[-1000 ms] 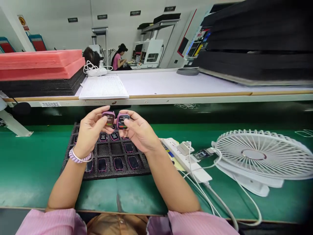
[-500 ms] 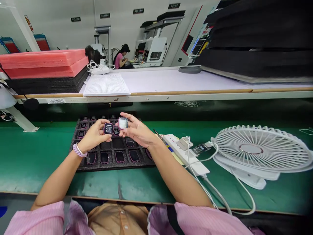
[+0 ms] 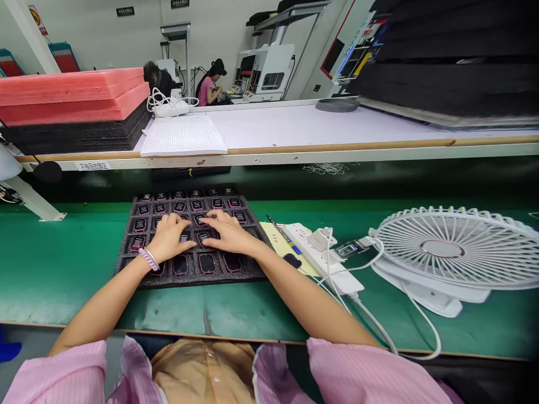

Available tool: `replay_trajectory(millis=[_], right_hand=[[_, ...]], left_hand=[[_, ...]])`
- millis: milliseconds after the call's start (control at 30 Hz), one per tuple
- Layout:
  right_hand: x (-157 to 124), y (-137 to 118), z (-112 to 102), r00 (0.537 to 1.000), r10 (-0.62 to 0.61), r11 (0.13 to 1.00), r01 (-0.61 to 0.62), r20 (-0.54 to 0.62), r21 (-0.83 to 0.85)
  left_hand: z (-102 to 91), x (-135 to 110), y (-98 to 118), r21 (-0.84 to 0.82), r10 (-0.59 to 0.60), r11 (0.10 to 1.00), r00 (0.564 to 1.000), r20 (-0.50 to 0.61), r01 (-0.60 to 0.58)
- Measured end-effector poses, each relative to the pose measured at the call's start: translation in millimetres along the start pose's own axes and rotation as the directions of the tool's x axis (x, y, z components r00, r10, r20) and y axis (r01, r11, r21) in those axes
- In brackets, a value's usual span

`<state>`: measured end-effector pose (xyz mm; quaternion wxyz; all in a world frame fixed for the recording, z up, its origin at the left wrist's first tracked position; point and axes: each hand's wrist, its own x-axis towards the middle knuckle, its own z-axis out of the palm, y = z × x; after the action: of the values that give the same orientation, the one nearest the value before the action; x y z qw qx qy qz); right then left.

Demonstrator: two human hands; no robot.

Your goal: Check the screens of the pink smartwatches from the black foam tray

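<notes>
A dark foam tray point(image 3: 191, 280) with several smartwatches in its compartments lies on the green bench. My left hand point(image 3: 167, 238) is low over the tray's middle, thumb and fingers apart around a smartwatch point(image 3: 184, 238) with a lit screen. Close beside it, my right hand point(image 3: 229, 233) reaches in from the right, its fingers spread and its thumb near another lit smartwatch point(image 3: 202, 238). Both watches appear to sit in their compartments; whether the fingertips touch them is hard to see. In the front row lie smartwatches with dark screens, such as this smartwatch point(image 3: 206, 263).
Right of the tray are yellow paper point(image 3: 273, 238), a pen point(image 3: 286, 237), a white power strip point(image 3: 322, 261) with cables, and a white fan point(image 3: 446, 249). A raised shelf point(image 3: 273, 147) carries red foam point(image 3: 71, 92) and a paper sheet point(image 3: 183, 137). Another person sits beyond.
Both hands have lowered from above the tray to its compartments. The two smartwatches they held up are now down in the tray, between spread fingers. A dark object now shows on the yellow paper.
</notes>
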<state>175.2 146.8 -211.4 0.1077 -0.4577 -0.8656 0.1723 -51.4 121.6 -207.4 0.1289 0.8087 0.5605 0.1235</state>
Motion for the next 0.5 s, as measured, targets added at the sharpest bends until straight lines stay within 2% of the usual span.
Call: replay_trajectory(millis=[67, 133, 267, 367, 500], right_hand=[[-5, 5, -19, 0.998, 0.062, 0.996, -0.063, -0.016, -0.071], [-11, 11, -34, 0.984, 0.179, 0.968, -0.177, -0.002, -0.179], [-26, 23, -44, 0.918, 0.395, 0.866, -0.359, 0.037, -0.347], [-39, 28, -37, 0.883, 0.464, 0.823, -0.401, 0.069, -0.402], [-46, 32, -29, 0.898, 0.433, 0.849, -0.374, 0.083, -0.374]], left_hand=[[1.5, 10, 18, 0.024, 0.059, 0.998, 0.998, 0.017, -0.06], [10.2, 25, 39, 0.029, 0.097, 0.995, 0.994, 0.053, -0.099], [37.7, 51, 68, 0.001, 0.084, 0.996, 0.993, 0.077, -0.085], [50.4, 59, 68, -0.068, 0.069, 0.996, 0.993, 0.093, -0.062], [50.5, 57, 60, -0.256, 0.108, 0.964, 0.989, 0.102, -0.079]])
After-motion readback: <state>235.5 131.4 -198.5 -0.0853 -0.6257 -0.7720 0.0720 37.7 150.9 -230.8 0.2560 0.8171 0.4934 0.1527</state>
